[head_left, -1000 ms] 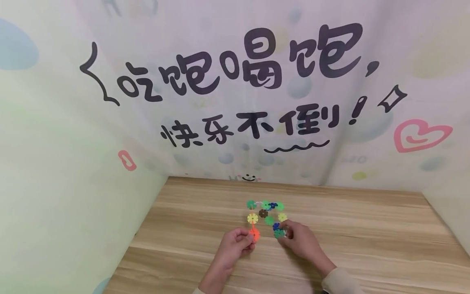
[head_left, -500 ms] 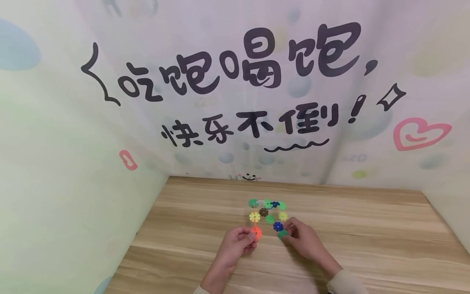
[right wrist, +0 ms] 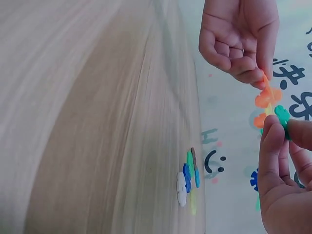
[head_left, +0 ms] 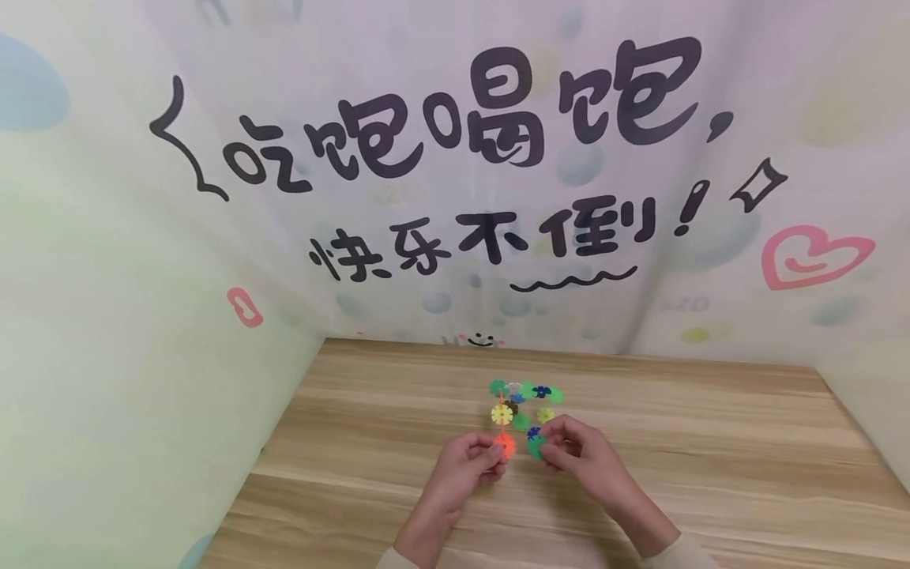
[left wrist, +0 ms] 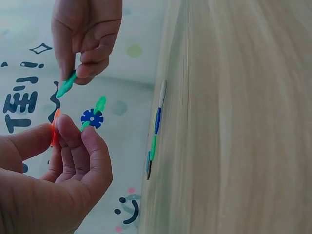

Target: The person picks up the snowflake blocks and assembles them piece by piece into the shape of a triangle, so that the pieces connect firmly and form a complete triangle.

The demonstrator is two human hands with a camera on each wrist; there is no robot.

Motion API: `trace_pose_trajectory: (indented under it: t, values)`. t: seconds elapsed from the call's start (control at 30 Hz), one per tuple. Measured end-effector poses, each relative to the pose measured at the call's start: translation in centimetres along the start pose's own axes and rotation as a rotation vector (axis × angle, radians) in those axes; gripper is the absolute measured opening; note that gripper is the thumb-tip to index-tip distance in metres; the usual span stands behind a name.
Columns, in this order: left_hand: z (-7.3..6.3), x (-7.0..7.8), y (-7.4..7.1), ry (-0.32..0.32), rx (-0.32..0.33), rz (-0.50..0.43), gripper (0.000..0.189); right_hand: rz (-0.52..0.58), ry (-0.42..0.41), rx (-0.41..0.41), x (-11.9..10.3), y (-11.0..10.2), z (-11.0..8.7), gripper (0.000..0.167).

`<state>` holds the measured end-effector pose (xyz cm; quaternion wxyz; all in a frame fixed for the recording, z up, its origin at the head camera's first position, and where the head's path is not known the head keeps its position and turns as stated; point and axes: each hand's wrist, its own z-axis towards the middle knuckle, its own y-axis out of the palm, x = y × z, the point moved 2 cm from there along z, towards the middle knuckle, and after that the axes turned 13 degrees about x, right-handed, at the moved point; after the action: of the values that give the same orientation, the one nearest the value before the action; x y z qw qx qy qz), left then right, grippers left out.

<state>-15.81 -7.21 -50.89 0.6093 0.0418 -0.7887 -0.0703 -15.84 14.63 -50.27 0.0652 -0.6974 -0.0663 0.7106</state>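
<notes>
My left hand (head_left: 465, 466) pinches an orange notched plastic disc (head_left: 506, 446) between thumb and fingers. It belongs to a raised chain of interlocked discs, with a yellow disc (head_left: 502, 414) above it and a green disc (head_left: 499, 387) higher up. From there the chain runs right to a blue disc (left wrist: 92, 118) with green ones at its sides. My right hand (head_left: 586, 458) pinches a green disc (right wrist: 282, 119) a short way right of the orange one, a gap showing between them in the left wrist view. My fingers hide part of both discs.
Several loose discs lie on the wooden table (head_left: 341, 450) behind my hands, among them a green disc (head_left: 521, 421), a yellow-green disc (head_left: 545, 415) and a white disc (right wrist: 181, 189). A printed curtain (head_left: 426, 316) hangs along the table's far edge.
My left hand has shifted slightly right and up with the chain. My right hand has drawn the green disc away from the loose blue one, then left towards the orange disc, narrowing the gap.
</notes>
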Motion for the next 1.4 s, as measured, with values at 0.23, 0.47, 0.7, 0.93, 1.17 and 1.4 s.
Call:
trace_pose_trajectory:
  t: [0.23,0.47,0.7,0.93,1.17,1.4]
  values:
    - [-0.1,0.0,0.3,0.021,-0.033,0.004,0.018,0.007,-0.043,-0.003,-0.3,0.5,-0.2,0.013]
    - [0.0,-0.1,0.4,0.015,-0.022,0.009,0.015,-0.086,-0.085,0.027,-0.5,1.0,-0.4,0.01]
    - [-0.1,0.1,0.5,0.011,-0.023,0.008,0.015,-0.145,-0.127,0.079,-0.8,1.3,-0.5,0.01]
    - [0.0,0.3,0.7,0.015,-0.011,0.028,0.013,-0.139,-0.134,0.122,-1.1,1.2,-0.7,0.009]
    - [0.0,0.5,0.9,0.03,-0.012,0.051,0.011,-0.14,-0.156,0.17,-1.3,1.3,-0.9,0.012]
    - [0.0,0.5,0.9,0.027,-0.013,0.059,0.004,-0.171,-0.149,0.212,-1.0,1.5,-1.0,0.017]
